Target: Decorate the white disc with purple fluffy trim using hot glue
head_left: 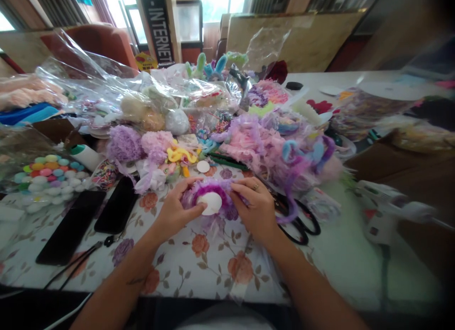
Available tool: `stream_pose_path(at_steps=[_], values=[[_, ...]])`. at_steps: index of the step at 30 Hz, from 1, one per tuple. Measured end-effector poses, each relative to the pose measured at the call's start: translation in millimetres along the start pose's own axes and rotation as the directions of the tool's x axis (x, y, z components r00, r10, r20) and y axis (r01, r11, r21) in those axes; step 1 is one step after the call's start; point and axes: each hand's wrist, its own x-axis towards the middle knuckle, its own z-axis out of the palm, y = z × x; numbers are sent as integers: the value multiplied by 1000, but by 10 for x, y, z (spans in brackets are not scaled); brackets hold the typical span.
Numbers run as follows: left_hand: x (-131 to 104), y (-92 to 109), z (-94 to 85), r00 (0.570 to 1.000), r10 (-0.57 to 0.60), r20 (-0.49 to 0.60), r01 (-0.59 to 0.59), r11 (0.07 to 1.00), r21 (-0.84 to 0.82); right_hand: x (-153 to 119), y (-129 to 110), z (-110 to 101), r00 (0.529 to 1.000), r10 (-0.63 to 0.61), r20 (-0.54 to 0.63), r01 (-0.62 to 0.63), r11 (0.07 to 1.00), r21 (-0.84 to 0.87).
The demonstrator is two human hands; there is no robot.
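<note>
Between my hands is a fluffy purple yarn piece with a white round disc at its middle. My left hand grips its left side, the thumb lying on the disc's edge. With fingertips pinched together, my right hand holds the right edge of the fluffy piece. A purple fuzzy strand curls down to the right of that hand. Beside it, black-handled scissors lie partly hidden. Past my hands, a small white disc rests on the floral tablecloth.
Two black phones lie at left, near a bag of coloured pompoms. Pink and purple fluffy yarn and plastic-wrapped craft supplies pile up behind. A white glue gun stands at right, beside a brown cardboard box.
</note>
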Motion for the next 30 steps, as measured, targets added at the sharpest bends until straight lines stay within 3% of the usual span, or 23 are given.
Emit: stream_pose_path(at_steps=[4, 7, 11, 15, 20, 30], values=[[-19, -13, 22, 1000, 14, 7, -15, 998, 57, -26, -38, 27, 987, 162, 17, -163, 984, 73], [-19, -58, 34, 998, 58, 29, -61, 993, 101, -40, -70, 47, 984, 166, 58, -172, 979, 106], [-10, -89, 18, 968, 188, 164, -211, 967, 141, -45, -69, 69, 973, 192, 132, -208, 970, 124], [-8, -52, -17, 950, 139, 281, -191, 967, 169, -45, -66, 68, 958, 228, 173, -252, 958, 137], [-6, -44, -17, 937, 146, 316, -203, 967, 155, -57, -105, 61, 948, 276, 156, -297, 946, 130], [-12, -41, -1, 926, 189, 326, -256, 950, 177, -71, -113, 58, 970, 186, 155, -204, 973, 108]])
